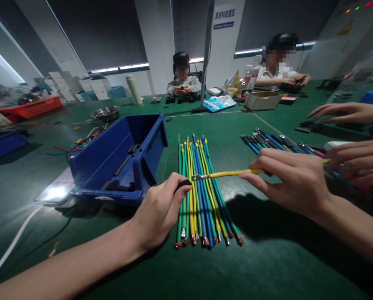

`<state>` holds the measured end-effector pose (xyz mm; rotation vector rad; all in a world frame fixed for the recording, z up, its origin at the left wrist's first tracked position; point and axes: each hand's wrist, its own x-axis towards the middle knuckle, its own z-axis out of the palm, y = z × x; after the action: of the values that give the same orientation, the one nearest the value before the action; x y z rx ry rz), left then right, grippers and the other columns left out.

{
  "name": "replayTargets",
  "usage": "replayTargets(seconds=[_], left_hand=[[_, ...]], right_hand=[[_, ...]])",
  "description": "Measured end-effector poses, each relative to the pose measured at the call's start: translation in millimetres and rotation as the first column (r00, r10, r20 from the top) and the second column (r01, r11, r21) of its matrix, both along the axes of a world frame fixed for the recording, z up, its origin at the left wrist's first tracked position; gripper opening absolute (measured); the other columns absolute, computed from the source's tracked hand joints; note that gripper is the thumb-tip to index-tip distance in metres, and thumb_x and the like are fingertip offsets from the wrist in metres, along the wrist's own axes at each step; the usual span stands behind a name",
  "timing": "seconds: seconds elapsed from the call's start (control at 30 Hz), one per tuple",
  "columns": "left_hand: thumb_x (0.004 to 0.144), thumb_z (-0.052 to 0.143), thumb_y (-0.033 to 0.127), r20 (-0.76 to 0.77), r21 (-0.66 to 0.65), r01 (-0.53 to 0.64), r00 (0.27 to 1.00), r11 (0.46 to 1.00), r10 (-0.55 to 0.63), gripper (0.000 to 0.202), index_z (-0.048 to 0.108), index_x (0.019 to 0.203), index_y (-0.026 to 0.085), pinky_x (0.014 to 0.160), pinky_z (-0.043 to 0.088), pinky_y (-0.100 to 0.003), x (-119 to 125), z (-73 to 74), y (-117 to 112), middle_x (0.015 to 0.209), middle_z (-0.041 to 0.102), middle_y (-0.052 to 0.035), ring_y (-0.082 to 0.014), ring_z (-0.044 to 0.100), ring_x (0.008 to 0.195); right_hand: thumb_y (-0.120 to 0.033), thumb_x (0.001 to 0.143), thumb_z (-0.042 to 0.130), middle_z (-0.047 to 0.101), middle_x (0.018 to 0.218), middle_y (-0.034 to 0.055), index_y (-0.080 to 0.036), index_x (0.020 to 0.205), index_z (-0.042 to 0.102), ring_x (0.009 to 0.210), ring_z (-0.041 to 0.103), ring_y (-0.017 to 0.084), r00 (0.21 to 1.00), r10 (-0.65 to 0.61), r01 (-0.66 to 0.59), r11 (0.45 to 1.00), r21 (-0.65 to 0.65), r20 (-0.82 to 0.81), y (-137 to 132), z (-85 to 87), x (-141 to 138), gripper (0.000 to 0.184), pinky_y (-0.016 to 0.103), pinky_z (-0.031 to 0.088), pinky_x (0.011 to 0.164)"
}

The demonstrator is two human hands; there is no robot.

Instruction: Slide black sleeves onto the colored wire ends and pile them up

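Note:
My left hand (157, 208) pinches a short black heat-shrink tube (182, 184) between thumb and forefinger. From the right, my right hand (289, 181) grips a yellow cable (228, 173), its bare metal ring lug (200, 177) pointing left. Lug and tube meet end to end or nearly so; whether they touch I cannot tell. Beneath them a row of green, yellow and blue cables (212, 200) lies on the green table, lugs at the far end and mostly bare copper at the near end. A blue bin (102, 166) left of the row holds several black tube pieces (122, 166).
Another person's hands (361, 162) work at the right edge, near more cables (268, 139). At left lie a lit phone (53, 191) with a white cord, a metal bowl (105, 113) and thin wires (86, 139). Two people sit across the table, beyond a cardboard box (263, 101).

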<state>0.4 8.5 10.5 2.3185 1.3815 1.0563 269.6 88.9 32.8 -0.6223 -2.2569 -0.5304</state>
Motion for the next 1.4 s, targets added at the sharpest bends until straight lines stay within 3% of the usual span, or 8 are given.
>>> replayTargets(seconds=[0.2, 0.47, 0.6, 0.73, 0.9, 1.27, 1.4], left_hand=[[0.104, 0.031, 0.02, 0.04, -0.069, 0.019, 0.999, 0.997, -0.017, 0.022, 0.052, 0.096, 0.017, 0.063, 0.042, -0.027, 0.2, 2.1, -1.3, 0.079, 0.053, 0.0007, -0.0136, 0.055, 0.069], [0.104, 0.032, 0.018, 0.066, -0.05, 0.053, 0.997, 0.997, -0.05, 0.024, 0.054, 0.095, 0.018, 0.066, 0.043, -0.029, 2.0, 3.9, 0.4, 0.082, 0.055, -0.0011, -0.015, 0.057, 0.074], [0.103, 0.036, 0.021, 0.081, -0.046, 0.013, 0.997, 0.999, -0.009, 0.019, 0.054, 0.107, 0.019, 0.062, 0.044, -0.028, 1.5, 1.9, -1.3, 0.083, 0.059, -0.0011, -0.0145, 0.057, 0.069], [0.1, 0.043, 0.02, 0.173, 0.017, -0.026, 0.985, 1.0, 0.023, 0.022, 0.046, 0.122, 0.021, 0.055, 0.044, -0.024, 0.5, -0.7, -2.9, 0.08, 0.055, 0.0028, -0.0112, 0.053, 0.059], [0.097, 0.05, 0.012, 0.201, 0.113, 0.041, 0.978, 0.993, -0.063, 0.021, 0.053, 0.116, 0.021, 0.078, 0.052, -0.023, 1.1, -1.0, 0.4, 0.099, 0.061, -0.0015, -0.0123, 0.062, 0.088], [0.095, 0.059, 0.016, 0.18, 0.208, 0.08, 0.976, 0.975, -0.119, 0.015, 0.06, 0.11, 0.018, 0.066, 0.054, -0.025, 2.0, -1.0, 0.3, 0.092, 0.069, -0.0031, -0.013, 0.065, 0.075], [0.092, 0.065, 0.016, 0.248, 0.173, 0.077, 0.962, 0.982, -0.119, 0.035, 0.052, 0.124, 0.02, 0.077, 0.058, -0.027, 2.0, -5.5, 1.5, 0.106, 0.068, -0.0056, -0.0161, 0.067, 0.091]], right_hand=[[-0.034, 0.087, 0.066, 0.057, 0.062, -0.0005, -0.017, 0.07, 0.057, 0.051, 0.05, 0.011, 1.0, 0.008, -0.009, 1.0, 0.019, 0.016, -0.4, -0.5, -1.5, 0.026, 0.026, 0.032, 0.047], [-0.033, 0.086, 0.067, 0.057, 0.063, -0.0015, -0.018, 0.071, 0.057, 0.052, 0.049, 0.01, 0.999, 0.024, -0.024, 1.0, -0.007, 0.034, -2.7, 0.2, -3.3, 0.023, 0.025, 0.034, 0.048], [-0.033, 0.087, 0.065, 0.056, 0.061, -0.0021, -0.019, 0.07, 0.057, 0.051, 0.048, 0.009, 0.998, 0.036, -0.035, 0.999, -0.039, 0.048, -5.7, -0.6, -6.9, 0.024, 0.024, 0.033, 0.047], [-0.032, 0.089, 0.063, 0.055, 0.06, -0.0023, -0.019, 0.069, 0.056, 0.049, 0.048, 0.009, 1.0, 0.028, -0.027, 0.995, -0.091, 0.012, -6.1, -4.1, -9.6, 0.025, 0.024, 0.033, 0.046], [-0.032, 0.09, 0.062, 0.055, 0.06, -0.0024, -0.018, 0.071, 0.057, 0.048, 0.047, 0.008, 0.999, 0.039, -0.041, 0.989, -0.139, -0.017, -4.5, -7.9, -9.3, 0.024, 0.024, 0.032, 0.046], [-0.033, 0.09, 0.063, 0.054, 0.059, -0.0027, -0.018, 0.07, 0.058, 0.047, 0.047, 0.008, 0.998, 0.06, -0.063, 0.983, -0.173, -0.019, -12.9, -13.2, -15.7, 0.025, 0.024, 0.031, 0.045], [-0.031, 0.09, 0.063, 0.054, 0.059, -0.003, -0.019, 0.072, 0.057, 0.047, 0.047, 0.008, 0.998, 0.058, -0.063, 0.983, -0.173, -0.036, -11.5, -11.2, -14.4, 0.023, 0.023, 0.032, 0.045]])
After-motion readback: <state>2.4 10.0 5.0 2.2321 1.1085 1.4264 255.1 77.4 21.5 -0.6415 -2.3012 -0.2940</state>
